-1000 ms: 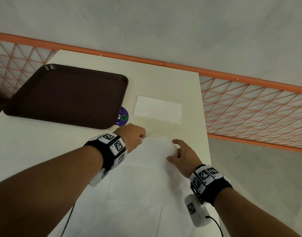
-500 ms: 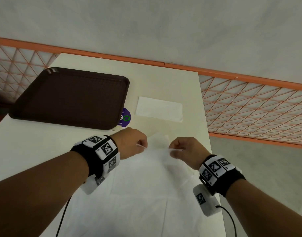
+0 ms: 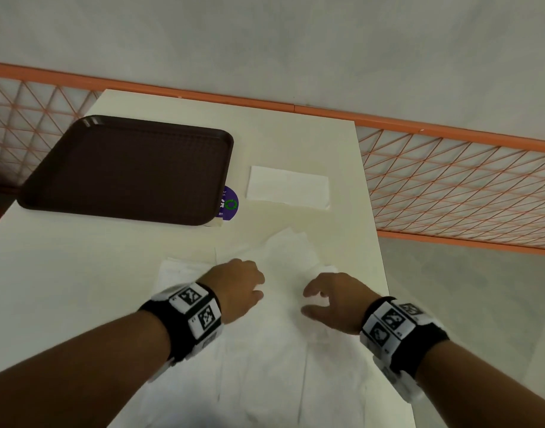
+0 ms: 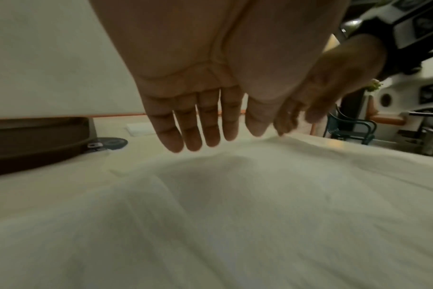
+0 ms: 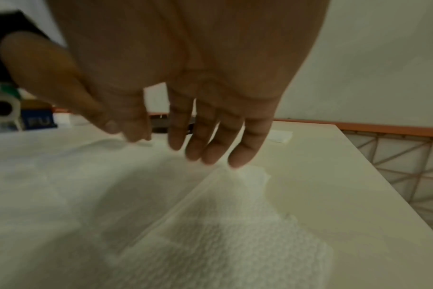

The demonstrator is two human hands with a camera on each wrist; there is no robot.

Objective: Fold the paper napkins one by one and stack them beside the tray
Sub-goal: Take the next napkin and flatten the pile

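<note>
Several unfolded white paper napkins [image 3: 283, 350] lie overlapped on the near part of the table, the top one rumpled. My left hand [image 3: 243, 288] hovers just above them with straight fingers [image 4: 198, 125], holding nothing. My right hand [image 3: 330, 301] hangs beside it, its fingers [image 5: 210, 140] relaxed and spread over a napkin's edge [image 5: 237, 179], holding nothing. One folded napkin [image 3: 288, 187] lies flat to the right of the dark brown tray [image 3: 126, 168], which has nothing in it.
A purple round sticker [image 3: 229, 202] peeks out from under the tray's right corner. The table's right edge [image 3: 376, 236] drops off close to my right hand. An orange mesh railing [image 3: 456, 186] runs behind and to the right.
Both hands were pinching the top napkin's far edge and lifting it; now they have let it go, pulled back towards me and opened. The napkin has dropped onto the pile.
</note>
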